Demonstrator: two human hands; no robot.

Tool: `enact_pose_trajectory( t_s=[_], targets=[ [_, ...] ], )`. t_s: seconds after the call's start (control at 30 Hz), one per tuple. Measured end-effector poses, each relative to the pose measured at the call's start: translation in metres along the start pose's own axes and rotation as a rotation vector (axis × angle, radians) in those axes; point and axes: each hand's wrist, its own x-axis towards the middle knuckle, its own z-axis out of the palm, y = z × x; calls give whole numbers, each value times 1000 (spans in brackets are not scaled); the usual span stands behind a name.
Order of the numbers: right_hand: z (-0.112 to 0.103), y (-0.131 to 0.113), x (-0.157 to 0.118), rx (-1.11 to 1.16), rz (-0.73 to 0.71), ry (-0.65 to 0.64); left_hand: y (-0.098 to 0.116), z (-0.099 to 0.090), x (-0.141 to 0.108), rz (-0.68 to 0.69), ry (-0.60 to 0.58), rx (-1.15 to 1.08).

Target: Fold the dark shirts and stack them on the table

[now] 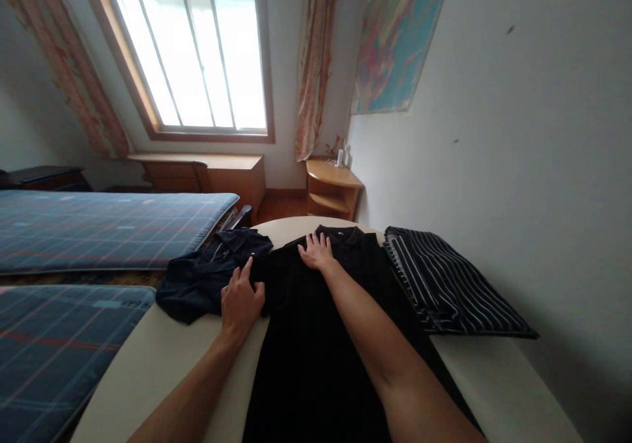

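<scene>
A black collared shirt (316, 338) lies spread on the pale round table (182, 351), its collar at the far side and its body running toward me. My right hand (316, 252) rests flat on it just left of the collar, fingers spread. My left hand (243, 299) is at the end of the shirt's left-side sleeve, with its fingers apart and the index finger stretched forward. Just beyond that hand, a crumpled dark navy garment (195, 285) touches the sleeve.
A folded black-and-white striped cloth (454, 285) lies at the table's right, near the wall. Two plaid mattresses (108, 229) are on the left. Behind stand a wooden desk (237, 161), a chair (180, 176) and a corner shelf (333, 173) holding small bottles.
</scene>
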Motion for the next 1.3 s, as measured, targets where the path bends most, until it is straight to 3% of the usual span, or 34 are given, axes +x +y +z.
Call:
enact_pose_trajectory(
  t_s=[0.13,0.3,0.43,0.63,0.83,1.0,1.1,1.2,1.3],
  targets=[
    [0,-5,-1,16,-38,45,-1,1,0,85,68,10],
    [-5,-5,-5,37,-234,148,3,-1,-6,449,121,-150],
    [-13,-4,-5,27,-265,165,9,-1,-12,504,89,-249],
    [-15,-5,0,-25,-484,102,8,-2,-12,457,44,-241],
    [-21,-17,1,-65,-510,58,10,-5,-11,434,34,-177],
    [-25,-26,1,33,-351,174,7,1,-7,197,83,-259],
    [-18,-26,4,87,-252,213,6,4,-6,35,18,-231],
    [-7,-24,7,129,-255,174,8,3,-4,-67,-59,-199],
    [2,-21,5,151,-331,128,9,1,-3,-120,-34,-261]
  ],
)
